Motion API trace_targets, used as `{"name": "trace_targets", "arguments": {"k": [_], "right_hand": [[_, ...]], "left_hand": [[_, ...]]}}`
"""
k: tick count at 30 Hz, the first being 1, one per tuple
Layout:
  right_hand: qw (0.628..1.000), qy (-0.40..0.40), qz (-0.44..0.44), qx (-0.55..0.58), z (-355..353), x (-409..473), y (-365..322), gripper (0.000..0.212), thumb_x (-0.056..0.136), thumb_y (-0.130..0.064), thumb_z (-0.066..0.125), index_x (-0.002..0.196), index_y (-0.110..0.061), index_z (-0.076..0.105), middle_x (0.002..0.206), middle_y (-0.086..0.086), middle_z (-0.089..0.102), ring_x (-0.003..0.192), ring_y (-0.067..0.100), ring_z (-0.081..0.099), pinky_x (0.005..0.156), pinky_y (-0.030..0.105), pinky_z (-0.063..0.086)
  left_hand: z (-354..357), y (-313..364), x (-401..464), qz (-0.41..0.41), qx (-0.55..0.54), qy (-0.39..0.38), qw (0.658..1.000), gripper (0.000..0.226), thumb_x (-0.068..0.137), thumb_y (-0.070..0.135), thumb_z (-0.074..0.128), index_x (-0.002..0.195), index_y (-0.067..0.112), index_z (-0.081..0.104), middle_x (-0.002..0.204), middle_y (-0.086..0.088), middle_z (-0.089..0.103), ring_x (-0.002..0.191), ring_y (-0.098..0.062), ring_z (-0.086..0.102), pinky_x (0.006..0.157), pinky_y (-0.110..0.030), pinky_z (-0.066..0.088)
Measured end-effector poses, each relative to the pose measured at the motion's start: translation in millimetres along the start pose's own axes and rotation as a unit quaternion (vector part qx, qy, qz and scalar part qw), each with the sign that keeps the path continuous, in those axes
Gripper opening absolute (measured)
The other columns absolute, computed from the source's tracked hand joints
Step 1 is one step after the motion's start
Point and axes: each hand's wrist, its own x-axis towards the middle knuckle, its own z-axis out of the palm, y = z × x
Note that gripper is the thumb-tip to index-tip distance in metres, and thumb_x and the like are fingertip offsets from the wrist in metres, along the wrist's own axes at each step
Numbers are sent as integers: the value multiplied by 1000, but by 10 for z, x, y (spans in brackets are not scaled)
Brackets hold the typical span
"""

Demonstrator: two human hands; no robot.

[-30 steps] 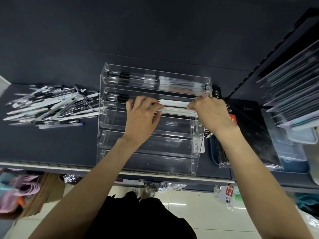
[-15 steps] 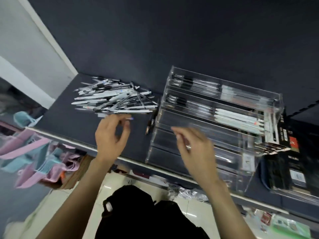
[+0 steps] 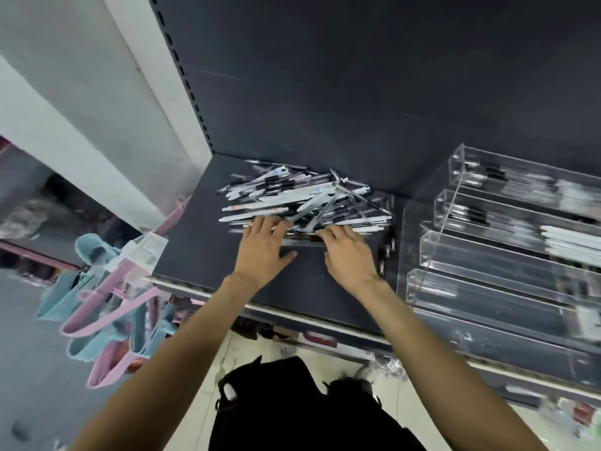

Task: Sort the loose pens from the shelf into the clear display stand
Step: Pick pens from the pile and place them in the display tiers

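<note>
Loose pens lie in a criss-crossed heap on the dark shelf, toward its back wall, left of the clear display stand. Both hands are at the near edge of the heap: left hand with fingers spread and flat on the front pens, right hand likewise splayed, fingertips on the pens; neither hand grips anything. Handling judgement: the pens look light, stiff and smooth-barrelled, likely to roll and slide over one another; being tangled at angles, pulling one may drag its neighbours. Best taken mid-barrel, a few parallel ones at a time, pinched from the near edge where they lie roughly aligned. Stand: stepped transparent troughs, the two upper ones already hold black and white pens, the lower ones look mostly empty; motion blur hides detail. A few dark pens lie in the gap between heap and stand, just beside the right hand, and could be knocked. Pink and blue hangers dangle below the shelf at left, clear of the work.
</note>
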Motion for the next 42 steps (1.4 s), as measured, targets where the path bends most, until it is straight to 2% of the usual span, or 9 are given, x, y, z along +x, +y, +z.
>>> {"name": "trace_targets", "arguments": {"k": [8,13,19,25,28,33,38,40,42], "right_hand": [[996,-52,3,-74,5,201,-126,50,82,-10,56,130,-13,43,127,6,47,117,26,45,98,36,38],[990,-102,-6,-101,-90,263,-128,50,82,-8,56,128,-7,38,122,12,53,111,27,51,87,35,44],[974,-117,-80,-177,-99,236,-79,30,90,1,40,120,-1,44,119,16,47,99,30,56,70,39,49],[964,-96,-115,-222,-55,165,-63,28,94,1,30,120,-1,42,119,16,49,105,28,53,64,33,41],[960,-46,-128,-246,4,108,-6,34,89,0,26,110,-6,52,103,10,60,92,23,59,55,29,35],[954,27,-164,-249,-130,97,83,12,66,-2,57,68,-13,59,56,1,59,56,16,57,34,21,29],[950,113,-163,-240,-539,92,286,22,58,-8,71,74,-15,58,59,-2,59,60,15,59,40,22,40],[949,165,-135,-231,-722,73,380,6,74,-11,57,79,-13,56,61,0,61,60,17,59,40,23,40],[959,230,-93,-139,-891,46,467,10,88,-16,51,85,-8,56,65,5,61,61,23,60,41,26,41]], "left_hand": [[127,-187,53,42,-1,9,999,39,73,37,77,105,17,67,114,-10,57,108,-32,54,89,-45,45],[131,-154,52,89,50,45,994,36,66,39,80,94,20,68,118,-7,57,111,-25,44,87,-43,45],[170,-23,38,132,74,57,987,40,63,37,82,94,16,69,104,-3,60,98,-23,52,78,-37,46],[208,118,67,153,139,49,977,35,71,40,77,94,14,69,102,-2,62,95,-21,57,80,-32,44],[178,161,79,169,175,54,969,29,75,38,75,92,15,69,98,0,63,92,-20,56,79,-30,36],[95,181,114,174,186,97,962,23,78,30,74,90,12,67,93,-2,62,86,-22,56,75,-32,29],[-228,128,85,184,128,145,964,15,92,22,51,83,13,61,77,-1,62,75,-22,60,77,-34,33],[-407,44,46,149,95,122,977,26,96,23,39,83,11,58,64,-1,60,58,-23,60,66,-34,42],[-538,-18,-9,57,-28,52,997,27,102,26,38,95,7,56,64,-3,58,56,-27,58,56,-33,41]]}}
